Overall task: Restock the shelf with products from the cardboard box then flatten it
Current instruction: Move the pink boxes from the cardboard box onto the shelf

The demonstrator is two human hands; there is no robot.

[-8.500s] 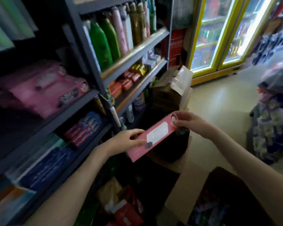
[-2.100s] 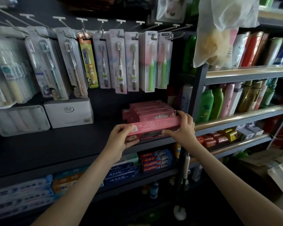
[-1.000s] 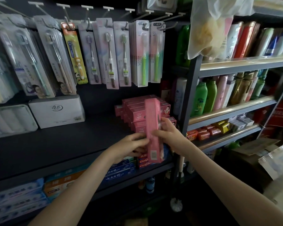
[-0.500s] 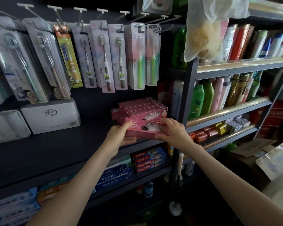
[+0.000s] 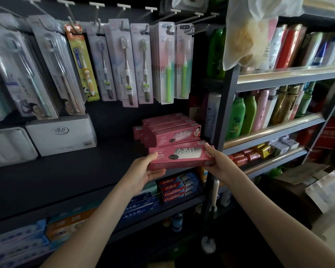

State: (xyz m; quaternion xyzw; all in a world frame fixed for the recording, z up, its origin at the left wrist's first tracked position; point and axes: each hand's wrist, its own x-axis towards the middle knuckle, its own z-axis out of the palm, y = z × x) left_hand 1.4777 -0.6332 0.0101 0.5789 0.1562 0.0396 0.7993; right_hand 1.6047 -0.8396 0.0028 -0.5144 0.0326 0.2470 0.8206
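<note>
my left hand [image 5: 143, 173] and right hand [image 5: 219, 161] grip a pink toothpaste carton [image 5: 182, 156] by its ends, at the shelf [image 5: 66, 171] edge fronting the matching stack [image 5: 170, 130]; not seated yet, flattening looks unstarted

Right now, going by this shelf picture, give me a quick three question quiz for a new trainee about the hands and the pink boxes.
1. True or false: the left hand and the right hand each hold one end of the pink toothpaste box.
2. That box is: A) lying level in front of the pink stack; B) standing upright on end; C) hanging from a hook.
3. Fill in: the Colgate boxes sit one level ___ the pink stack.
Key: 1 true; 2 A; 3 below.
</note>
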